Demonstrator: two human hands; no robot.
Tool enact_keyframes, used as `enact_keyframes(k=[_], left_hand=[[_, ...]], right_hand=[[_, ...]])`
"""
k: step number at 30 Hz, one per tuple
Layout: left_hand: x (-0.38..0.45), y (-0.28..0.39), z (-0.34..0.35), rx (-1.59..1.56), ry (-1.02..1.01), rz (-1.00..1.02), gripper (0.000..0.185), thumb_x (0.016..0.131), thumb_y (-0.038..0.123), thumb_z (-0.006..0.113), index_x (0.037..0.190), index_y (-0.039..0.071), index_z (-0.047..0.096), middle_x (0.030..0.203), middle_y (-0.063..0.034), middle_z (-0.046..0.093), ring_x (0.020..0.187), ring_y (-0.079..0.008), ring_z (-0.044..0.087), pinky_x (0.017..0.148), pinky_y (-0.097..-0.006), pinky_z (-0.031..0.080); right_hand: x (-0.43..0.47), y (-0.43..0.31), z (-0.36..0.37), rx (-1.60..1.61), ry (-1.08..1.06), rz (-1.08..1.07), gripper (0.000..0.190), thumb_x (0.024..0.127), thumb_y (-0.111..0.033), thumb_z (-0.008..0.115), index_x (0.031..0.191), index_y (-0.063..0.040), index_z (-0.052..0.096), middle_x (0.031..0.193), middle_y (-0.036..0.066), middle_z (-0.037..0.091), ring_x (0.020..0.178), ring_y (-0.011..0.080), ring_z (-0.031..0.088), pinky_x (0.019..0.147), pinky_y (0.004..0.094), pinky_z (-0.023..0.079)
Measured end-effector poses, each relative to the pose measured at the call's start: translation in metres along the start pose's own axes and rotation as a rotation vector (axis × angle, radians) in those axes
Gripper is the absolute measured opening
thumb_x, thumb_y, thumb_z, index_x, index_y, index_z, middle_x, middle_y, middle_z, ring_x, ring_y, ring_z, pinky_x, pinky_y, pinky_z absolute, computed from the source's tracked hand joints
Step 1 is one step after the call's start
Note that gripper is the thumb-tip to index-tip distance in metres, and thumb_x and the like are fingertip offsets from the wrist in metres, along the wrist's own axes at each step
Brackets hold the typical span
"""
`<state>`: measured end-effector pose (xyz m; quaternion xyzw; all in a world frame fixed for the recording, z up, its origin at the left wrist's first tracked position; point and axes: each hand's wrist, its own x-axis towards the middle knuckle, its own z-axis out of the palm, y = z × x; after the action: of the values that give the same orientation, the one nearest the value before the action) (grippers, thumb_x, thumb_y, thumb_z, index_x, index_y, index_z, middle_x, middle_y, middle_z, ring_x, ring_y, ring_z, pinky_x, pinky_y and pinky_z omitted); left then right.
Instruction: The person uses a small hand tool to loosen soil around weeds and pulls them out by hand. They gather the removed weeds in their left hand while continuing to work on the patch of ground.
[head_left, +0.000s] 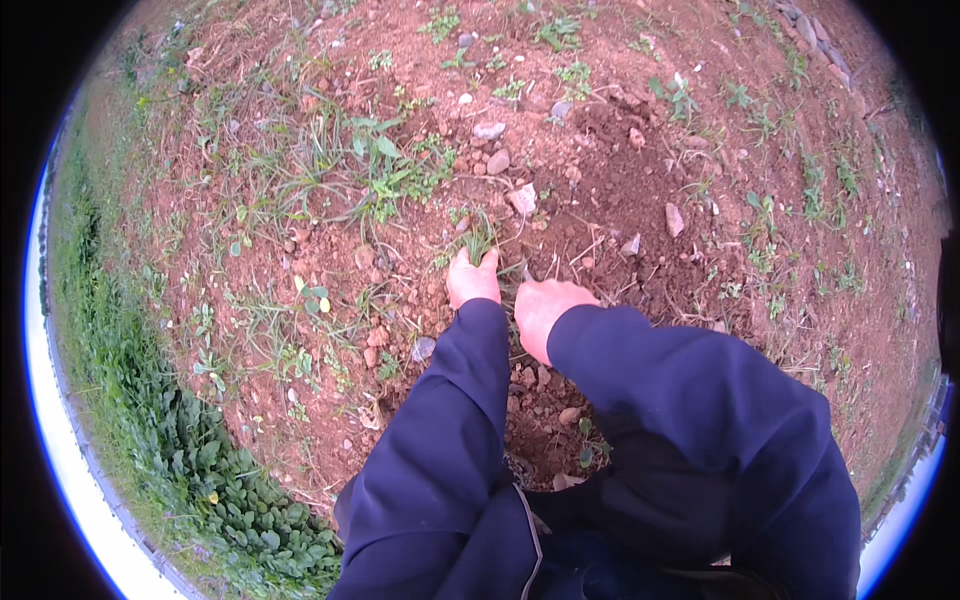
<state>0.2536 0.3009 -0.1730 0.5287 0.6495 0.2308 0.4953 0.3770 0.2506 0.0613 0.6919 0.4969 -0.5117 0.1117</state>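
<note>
My left hand (474, 280) grips a tuft of narrow-bladed grass (478, 244) close to the soil, and the blades stick out past thumb and fingers. Just to its right, my right hand (546, 311) is curled into a fist, knuckles up, low over the ground. A small greyish bit shows at the front of that fist; whether it is part of a held tool, I cannot tell. Dry stalks (592, 251) and reddish-brown soil (615, 187) lie beyond the right hand. Both forearms are in dark blue sleeves that hide some of the ground.
Loose stones (523, 199) and low weeds (386, 180) are scattered over the soil ahead. Clods (536, 382) lie between my arms. A dense strip of leafy plants (225, 480) runs along the left. A row of stones (814, 34) lies at the far right.
</note>
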Motion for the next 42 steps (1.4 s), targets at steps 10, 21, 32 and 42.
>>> enact_keyframes(k=[10, 21, 32, 42], left_hand=[[0.001, -0.016, -0.001, -0.225, 0.077, -0.029, 0.027, 0.088, 0.012, 0.075, 0.11, -0.003, 0.072, 0.096, -0.0124, 0.077, 0.081, -0.0218, 0.07, 0.082, -0.0347, 0.053], [0.013, -0.047, -0.002, -0.152, 0.0, -0.086, 0.029, 0.084, 0.017, 0.078, 0.107, 0.0, 0.074, 0.098, -0.0182, 0.075, 0.088, -0.0322, 0.071, 0.084, -0.041, 0.054], [-0.007, -0.004, -0.009, -0.144, 0.086, -0.01, 0.026, 0.086, 0.012, 0.079, 0.107, -0.002, 0.074, 0.096, -0.0138, 0.077, 0.084, -0.0235, 0.071, 0.084, -0.0361, 0.053], [-0.008, 0.001, -0.013, -0.323, 0.128, -0.043, 0.024, 0.088, 0.004, 0.077, 0.11, -0.003, 0.072, 0.093, -0.005, 0.074, 0.08, -0.0152, 0.065, 0.079, -0.0312, 0.051]], right_hand=[[-0.016, 0.05, 0.022, -0.129, 0.031, 0.013, 0.044, 0.092, -0.013, 0.059, 0.134, -0.002, 0.057, 0.105, 0.023, 0.074, 0.101, 0.0391, 0.073, 0.088, 0.0484, 0.057], [0.035, -0.022, 0.022, -0.058, 0.025, -0.047, 0.024, 0.086, -0.012, 0.063, 0.1, 0.004, 0.074, 0.104, 0.022, 0.075, 0.102, 0.0376, 0.073, 0.088, 0.0456, 0.058], [0.009, 0.097, 0.051, -0.127, 0.148, -0.086, 0.042, 0.095, -0.016, 0.057, 0.136, -0.009, 0.055, 0.092, 0.022, 0.073, 0.086, 0.0428, 0.071, 0.077, 0.0542, 0.055], [0.011, 0.135, 0.069, -0.047, 0.266, -0.197, 0.049, 0.096, -0.016, 0.056, 0.144, -0.014, 0.05, 0.09, 0.02, 0.072, 0.087, 0.0421, 0.07, 0.076, 0.0542, 0.054]])
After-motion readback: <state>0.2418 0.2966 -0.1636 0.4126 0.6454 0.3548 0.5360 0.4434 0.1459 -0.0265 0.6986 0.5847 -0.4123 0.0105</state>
